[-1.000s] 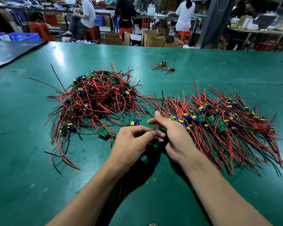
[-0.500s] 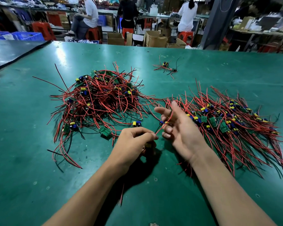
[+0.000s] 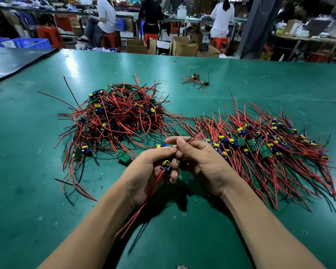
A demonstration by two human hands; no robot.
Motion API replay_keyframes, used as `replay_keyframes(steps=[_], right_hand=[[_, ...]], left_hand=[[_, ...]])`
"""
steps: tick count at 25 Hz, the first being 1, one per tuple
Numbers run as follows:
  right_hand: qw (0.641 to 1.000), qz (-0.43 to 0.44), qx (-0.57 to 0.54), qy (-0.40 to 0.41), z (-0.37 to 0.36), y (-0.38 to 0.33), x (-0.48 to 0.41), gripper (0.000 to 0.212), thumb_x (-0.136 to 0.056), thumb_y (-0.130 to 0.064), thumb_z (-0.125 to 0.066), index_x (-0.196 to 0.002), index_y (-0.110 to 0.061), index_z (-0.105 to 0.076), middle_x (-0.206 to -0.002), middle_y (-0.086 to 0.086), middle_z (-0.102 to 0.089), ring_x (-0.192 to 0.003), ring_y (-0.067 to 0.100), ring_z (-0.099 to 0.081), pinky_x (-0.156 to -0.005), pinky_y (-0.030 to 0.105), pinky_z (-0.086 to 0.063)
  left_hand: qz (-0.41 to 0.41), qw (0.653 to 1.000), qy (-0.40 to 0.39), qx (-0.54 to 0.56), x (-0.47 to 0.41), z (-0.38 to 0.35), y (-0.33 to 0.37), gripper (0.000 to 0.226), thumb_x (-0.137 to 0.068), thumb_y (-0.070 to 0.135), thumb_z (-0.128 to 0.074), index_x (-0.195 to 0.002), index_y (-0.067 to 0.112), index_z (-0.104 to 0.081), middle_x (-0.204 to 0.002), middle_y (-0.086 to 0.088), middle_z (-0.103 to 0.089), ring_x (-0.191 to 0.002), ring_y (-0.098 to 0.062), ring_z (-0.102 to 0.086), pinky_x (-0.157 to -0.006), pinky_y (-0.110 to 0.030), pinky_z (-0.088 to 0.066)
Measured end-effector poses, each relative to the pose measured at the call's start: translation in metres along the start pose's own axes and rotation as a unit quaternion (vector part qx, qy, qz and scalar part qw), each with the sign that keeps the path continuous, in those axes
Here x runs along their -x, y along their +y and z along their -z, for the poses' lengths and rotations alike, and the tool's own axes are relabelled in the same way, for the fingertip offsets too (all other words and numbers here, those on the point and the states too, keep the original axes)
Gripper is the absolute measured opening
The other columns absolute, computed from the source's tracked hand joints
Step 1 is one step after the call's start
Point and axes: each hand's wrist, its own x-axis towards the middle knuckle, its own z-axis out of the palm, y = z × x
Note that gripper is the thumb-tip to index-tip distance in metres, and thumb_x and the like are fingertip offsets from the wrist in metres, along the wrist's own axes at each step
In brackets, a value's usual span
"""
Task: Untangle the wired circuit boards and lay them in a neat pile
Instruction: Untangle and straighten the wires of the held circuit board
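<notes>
A tangled heap of small circuit boards with red and black wires [image 3: 116,115] lies on the green table to the left. To the right, a combed-out pile of boards [image 3: 260,144] lies with its wires fanned in one direction. My left hand [image 3: 149,169] grips one small circuit board [image 3: 166,165] with a yellow part, its red wires trailing down past my wrist. My right hand [image 3: 198,158] pinches red and black wire ends of that board between thumb and forefinger, just above my left hand.
A lone wired board [image 3: 197,79] lies farther back on the table [image 3: 47,210]. A darker table [image 3: 10,61] adjoins at the far left. Beyond the far edge are cardboard boxes [image 3: 184,46], red stools and seated people.
My left hand has turned palm up, showing the board it holds. My right hand has closed from open fingers onto the wire ends and drawn back toward my left hand.
</notes>
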Motion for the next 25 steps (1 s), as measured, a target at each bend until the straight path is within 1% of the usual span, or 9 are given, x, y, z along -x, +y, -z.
replay_keyframes(steps=[2,5,7,10,14,17,21,23,25], right_hand=[[0.998,0.041,0.023,0.046,-0.002,0.002,-0.003,0.026,-0.088,-0.031,-0.072,-0.104,-0.011,-0.076,-0.065,0.001,-0.058,-0.055,0.016,-0.060,-0.053,0.031,-0.054],[0.965,0.135,0.146,0.173,0.002,0.001,-0.009,0.027,-0.083,-0.042,-0.070,-0.096,-0.020,-0.080,-0.054,-0.010,-0.043,-0.052,0.007,-0.034,-0.051,0.018,-0.032],[0.946,0.181,0.142,0.231,0.004,-0.001,-0.012,0.028,-0.080,-0.041,-0.071,-0.090,-0.017,-0.080,-0.053,-0.010,-0.043,-0.051,0.007,-0.027,-0.048,0.018,-0.024],[0.920,0.233,0.100,0.299,0.006,-0.007,-0.013,0.024,-0.079,-0.036,-0.071,-0.083,-0.013,-0.076,-0.069,-0.009,-0.068,-0.042,0.003,-0.027,-0.041,0.016,-0.024],[0.896,0.252,0.101,0.351,0.010,-0.007,-0.016,0.017,-0.091,-0.025,-0.068,-0.081,-0.011,-0.072,-0.069,-0.011,-0.066,-0.039,0.004,-0.026,-0.039,0.017,-0.026],[0.933,0.187,0.080,0.296,0.009,-0.005,-0.013,0.024,-0.085,-0.035,-0.068,-0.081,-0.011,-0.070,-0.070,-0.007,-0.063,-0.040,0.004,-0.030,-0.040,0.017,-0.029],[0.994,-0.020,0.049,0.093,0.001,-0.003,-0.003,0.034,-0.086,-0.043,-0.073,-0.101,-0.013,-0.076,-0.064,-0.003,-0.050,-0.050,0.008,-0.050,-0.046,0.025,-0.049],[0.996,-0.044,0.057,0.058,-0.003,0.001,-0.002,0.029,-0.088,-0.038,-0.072,-0.104,-0.014,-0.077,-0.063,-0.003,-0.052,-0.055,0.011,-0.057,-0.053,0.032,-0.055],[0.994,-0.018,0.073,0.081,-0.002,0.002,-0.004,0.029,-0.087,-0.037,-0.072,-0.103,-0.013,-0.077,-0.061,0.000,-0.051,-0.054,0.018,-0.054,-0.055,0.034,-0.053]], left_hand=[[0.002,1.000,0.004,-0.003,-0.001,0.002,0.000,0.020,-0.080,0.023,-0.062,-0.065,0.016,-0.073,-0.058,0.000,-0.056,-0.044,-0.013,-0.051,-0.045,-0.020,-0.045],[0.009,1.000,-0.004,-0.007,-0.002,0.002,-0.001,0.019,-0.081,0.022,-0.062,-0.067,0.015,-0.072,-0.059,0.000,-0.056,-0.044,-0.013,-0.050,-0.045,-0.021,-0.045],[0.016,1.000,-0.018,-0.009,-0.002,0.000,-0.002,0.017,-0.079,0.023,-0.063,-0.067,0.015,-0.071,-0.059,0.000,-0.056,-0.044,-0.013,-0.050,-0.045,-0.022,-0.045],[0.033,0.999,-0.030,-0.021,-0.003,-0.003,-0.006,0.016,-0.076,0.023,-0.064,-0.067,0.013,-0.071,-0.059,-0.002,-0.056,-0.043,-0.014,-0.049,-0.045,-0.024,-0.044],[0.040,0.998,-0.020,-0.044,-0.005,-0.002,-0.010,0.016,-0.076,0.025,-0.064,-0.070,0.012,-0.071,-0.060,-0.003,-0.056,-0.044,-0.017,-0.049,-0.046,-0.025,-0.044],[0.034,0.998,0.003,-0.047,-0.005,0.002,-0.008,0.015,-0.075,0.025,-0.064,-0.069,0.013,-0.072,-0.059,-0.001,-0.056,-0.044,-0.015,-0.050,-0.045,-0.023,-0.043],[0.035,0.999,0.020,-0.018,-0.007,0.005,-0.005,0.013,-0.073,0.024,-0.066,-0.071,0.013,-0.074,-0.058,-0.002,-0.057,-0.043,-0.013,-0.050,-0.042,-0.021,-0.044],[0.040,0.999,0.019,-0.014,-0.007,0.005,-0.005,0.013,-0.072,0.024,-0.067,-0.070,0.015,-0.076,-0.059,-0.001,-0.057,-0.043,-0.012,-0.050,-0.042,-0.020,-0.044],[0.044,0.999,0.016,-0.028,-0.006,0.006,-0.005,0.013,-0.072,0.026,-0.068,-0.066,0.016,-0.075,-0.058,0.000,-0.057,-0.044,-0.011,-0.050,-0.042,-0.020,-0.044]])
